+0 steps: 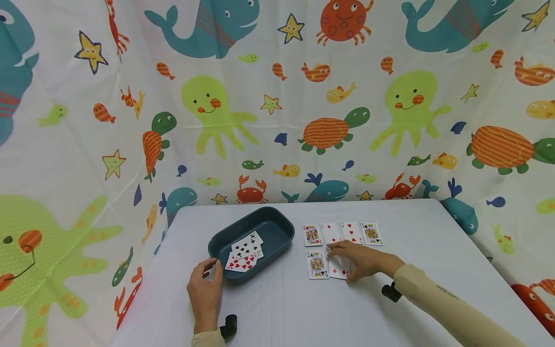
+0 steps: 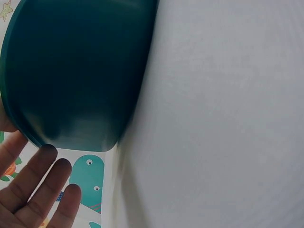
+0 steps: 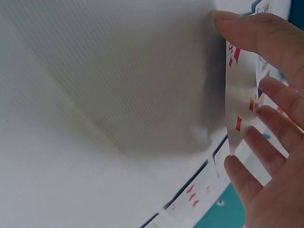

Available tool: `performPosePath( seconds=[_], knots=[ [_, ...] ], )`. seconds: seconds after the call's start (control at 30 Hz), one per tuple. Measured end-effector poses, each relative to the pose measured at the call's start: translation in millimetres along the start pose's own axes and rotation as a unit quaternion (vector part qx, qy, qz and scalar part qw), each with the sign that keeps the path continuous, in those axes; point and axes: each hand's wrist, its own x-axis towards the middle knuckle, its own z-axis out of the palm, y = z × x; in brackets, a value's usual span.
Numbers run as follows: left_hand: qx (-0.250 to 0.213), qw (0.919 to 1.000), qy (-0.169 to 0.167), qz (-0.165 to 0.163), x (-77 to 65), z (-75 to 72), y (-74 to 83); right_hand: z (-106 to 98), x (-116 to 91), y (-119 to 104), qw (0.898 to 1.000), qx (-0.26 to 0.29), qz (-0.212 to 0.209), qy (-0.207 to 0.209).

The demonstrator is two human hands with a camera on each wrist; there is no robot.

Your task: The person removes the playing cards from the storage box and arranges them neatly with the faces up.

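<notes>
Presently, my right hand (image 1: 362,259) holds one white paper card with red diamonds (image 1: 338,270) in a narrow grip, thumb at one end and fingertips at the other. This card is near the tablecloth, right of a colourful picture card with a black suit (image 1: 318,264), and below a row of four white playing cards (image 1: 347,233). My left hand (image 1: 205,291) seems to pinch the near left rim of the deep, dark teal tray with rounded corners (image 1: 275,231); its other fingers are spread loosely.

What worries me is the bend: in the right wrist view the diamond card looks slightly bowed, so too much squeeze could make it spring away. My palm is also close to the upper row, and a low wrist might push those cards crooked. If the left hand pulled at the rim, the tray could turn, and the loose cards (image 1: 246,250) inside would slide.

About writing, I can read little. Hearts and diamonds are recognisable, but the corner letters and numbers are too small for me to be certain. The beige sleeve (image 1: 472,313) carries a dark printed mark (image 1: 446,291), not legible. I find no brand name.
</notes>
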Motion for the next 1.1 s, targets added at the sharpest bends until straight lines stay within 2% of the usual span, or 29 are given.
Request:
performPosePath(
  seconds=[0.57,0.87,1.1],
  knots=[
    [-0.002,1.0000,0.000,-0.005,-0.3,-0.9,-0.2,1.7,0.5,3.7,1.000,0.018,-0.002,0.003],
    [-0.007,0.9999,-0.002,-0.009,-0.8,-1.1,1.2,0.3,3.2,2.4,0.997,0.055,-0.012,0.057],
    [-0.007,1.0000,-0.004,-0.005,-1.5,-2.2,2.9,-2.8,7.0,-1.8,0.989,0.113,-0.018,0.098]
  ],
)
